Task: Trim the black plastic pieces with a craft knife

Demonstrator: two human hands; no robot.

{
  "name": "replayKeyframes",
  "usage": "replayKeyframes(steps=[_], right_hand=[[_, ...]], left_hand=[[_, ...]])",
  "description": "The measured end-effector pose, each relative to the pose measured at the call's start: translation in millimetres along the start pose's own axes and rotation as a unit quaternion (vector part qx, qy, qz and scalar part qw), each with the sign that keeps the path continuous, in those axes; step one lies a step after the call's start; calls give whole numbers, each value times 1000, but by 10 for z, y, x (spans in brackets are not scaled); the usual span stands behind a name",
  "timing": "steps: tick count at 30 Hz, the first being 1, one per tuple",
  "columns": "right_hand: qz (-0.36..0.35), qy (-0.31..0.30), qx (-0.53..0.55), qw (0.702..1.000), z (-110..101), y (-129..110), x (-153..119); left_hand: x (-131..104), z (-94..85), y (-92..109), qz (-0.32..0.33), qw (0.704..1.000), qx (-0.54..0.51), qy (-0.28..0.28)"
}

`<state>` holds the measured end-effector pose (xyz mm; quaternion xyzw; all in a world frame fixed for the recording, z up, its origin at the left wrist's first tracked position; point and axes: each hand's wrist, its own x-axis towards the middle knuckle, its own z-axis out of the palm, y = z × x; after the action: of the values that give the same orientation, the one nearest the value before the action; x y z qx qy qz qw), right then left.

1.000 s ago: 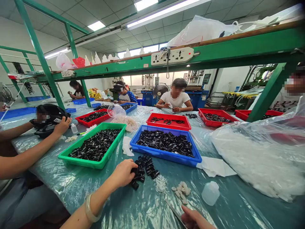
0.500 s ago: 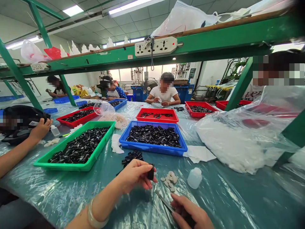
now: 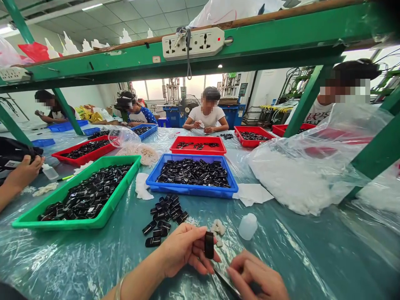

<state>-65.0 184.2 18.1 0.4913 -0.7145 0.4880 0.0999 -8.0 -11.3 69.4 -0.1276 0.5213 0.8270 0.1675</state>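
My left hand (image 3: 184, 250) pinches a small black plastic part (image 3: 209, 244) upright between thumb and fingers, low in the middle of the view. My right hand (image 3: 258, 281) sits just right of it at the bottom edge, closed on a thin flat metal tool (image 3: 223, 278) whose tip points toward the part. A loose pile of the same black parts (image 3: 164, 212) lies on the plastic-covered table just beyond my left hand. Small white pieces (image 3: 218, 228) and a little white bottle (image 3: 248, 226) rest beside them.
A blue tray (image 3: 190, 189) and a green tray (image 3: 75, 223) of black parts stand ahead, red trays (image 3: 197, 149) farther back. A big clear bag of white pieces (image 3: 300, 175) fills the right. A co-worker's hand (image 3: 21, 175) is at left; several people sit opposite under a green shelf (image 3: 218, 46).
My left hand lifted one black part from the pile and drew it toward me. My right hand with the metal tool came up close beside it. The view shifted right and down.
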Motion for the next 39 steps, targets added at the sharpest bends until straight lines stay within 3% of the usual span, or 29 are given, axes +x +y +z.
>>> replayKeyframes(steps=[3,5,8,12,16,22,25,27,39], right_hand=[[31,196,-88,976,-174,72,76],[149,265,-131,944,-262,182,129],[292,192,-124,929,-280,392,171],[310,62,-94,944,-194,564,199],[257,17,-97,961,-198,521,254],[63,51,-141,987,-284,278,264],[-85,71,-228,967,-306,133,288],[-143,74,-279,947,-318,51,318],[-156,73,-289,942,-324,-76,295]], left_hand=[[-27,0,-26,-5,1000,4,5],[-45,14,-34,2,1000,22,10],[-67,49,-49,15,998,59,6],[-75,93,-110,18,996,81,-17],[-67,108,-176,10,995,89,-36],[-67,97,-206,2,992,106,-71],[-73,99,-211,-10,990,110,-83],[-80,98,-217,-21,991,104,-86],[-84,60,-230,-51,985,104,-126]])
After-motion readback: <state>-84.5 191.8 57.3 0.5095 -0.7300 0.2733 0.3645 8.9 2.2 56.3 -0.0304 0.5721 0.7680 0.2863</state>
